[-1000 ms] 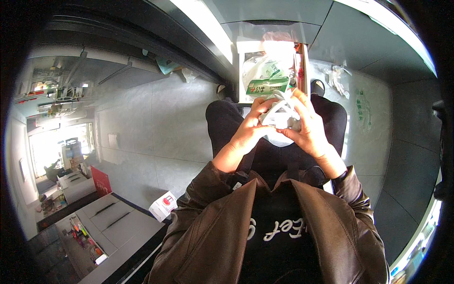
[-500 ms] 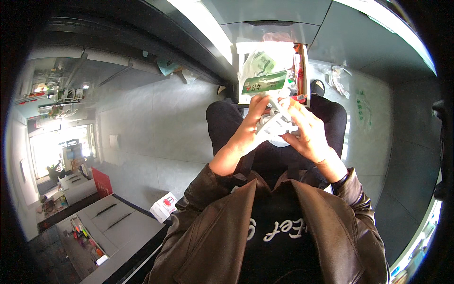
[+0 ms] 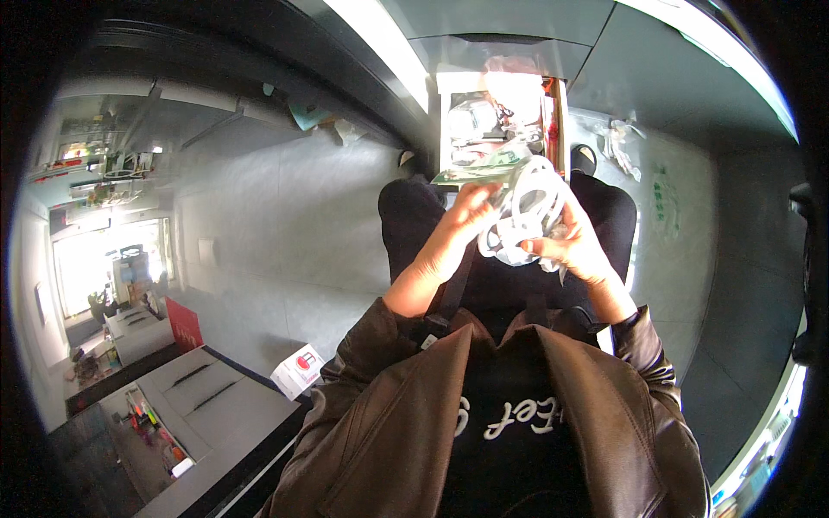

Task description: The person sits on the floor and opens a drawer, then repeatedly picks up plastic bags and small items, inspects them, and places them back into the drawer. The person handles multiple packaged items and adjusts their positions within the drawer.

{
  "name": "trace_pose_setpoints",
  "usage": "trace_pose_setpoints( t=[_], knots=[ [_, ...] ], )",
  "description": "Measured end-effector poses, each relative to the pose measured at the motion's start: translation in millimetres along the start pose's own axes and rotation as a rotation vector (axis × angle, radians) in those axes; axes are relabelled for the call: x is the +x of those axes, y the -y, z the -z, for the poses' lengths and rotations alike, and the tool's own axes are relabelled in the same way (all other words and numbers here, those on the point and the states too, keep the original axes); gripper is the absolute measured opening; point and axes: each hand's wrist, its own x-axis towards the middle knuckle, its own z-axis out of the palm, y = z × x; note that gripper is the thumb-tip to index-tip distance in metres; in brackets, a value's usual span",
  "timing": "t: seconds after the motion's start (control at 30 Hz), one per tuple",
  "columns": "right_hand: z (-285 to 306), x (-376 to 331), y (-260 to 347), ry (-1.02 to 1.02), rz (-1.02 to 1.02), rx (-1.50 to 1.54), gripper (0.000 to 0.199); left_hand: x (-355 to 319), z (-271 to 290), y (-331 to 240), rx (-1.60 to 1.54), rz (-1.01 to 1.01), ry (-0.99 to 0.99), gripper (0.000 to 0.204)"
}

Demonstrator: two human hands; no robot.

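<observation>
A coil of white cable (image 3: 534, 203) hangs above my lap, its loops spread between my hands. My right hand (image 3: 580, 250) is closed on the coil's right side, thumb across the lower loops. On the other side, my left hand (image 3: 466, 216) has its fingers curled at a green-and-white plastic bag (image 3: 484, 169), beside the coil's left edge. The bag appears gripped there, though the fingertips are blurred and partly hidden. Just beyond is an open drawer (image 3: 444, 129) with mixed small items, its near end covered by the bag.
Inside the drawer, a pinkish plastic bag (image 3: 511, 82) lies at the far end. A crumpled clear plastic bag (image 3: 620, 147) is on the floor to the right. A white box (image 3: 298, 371) stands at my left, near a grey cabinet (image 3: 186, 406) with an open tray.
The green-and-white bag has tipped toward me and off the drawer, exposing its contents. The cable coil has come up and opened into wider loops; my right hand has shifted slightly toward me.
</observation>
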Motion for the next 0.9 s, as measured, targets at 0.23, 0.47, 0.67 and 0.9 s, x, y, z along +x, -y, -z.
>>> trace_pose_setpoints(
  t=[0.23,0.47,0.67,0.9],
  knots=[
    [11.0,-8.0,16.2,0.064,-0.054,0.096,0.099,9.5,20.3,-14.2,0.969,-0.446,-0.452,0.039],
    [-0.4,-0.8,-0.4,0.225,-0.206,-0.163,0.069,19.3,10.2,-19.0,1.159,-0.591,-0.208,0.047],
    [-4.5,-1.2,-8.1,0.128,-0.397,0.123,0.065,10.5,13.8,-18.0,1.175,-0.516,-0.098,0.049],
    [13.4,0.7,-22.3,0.043,-0.455,0.131,0.052,-0.3,3.6,-3.5,1.547,-0.646,0.113,0.044]
  ],
)
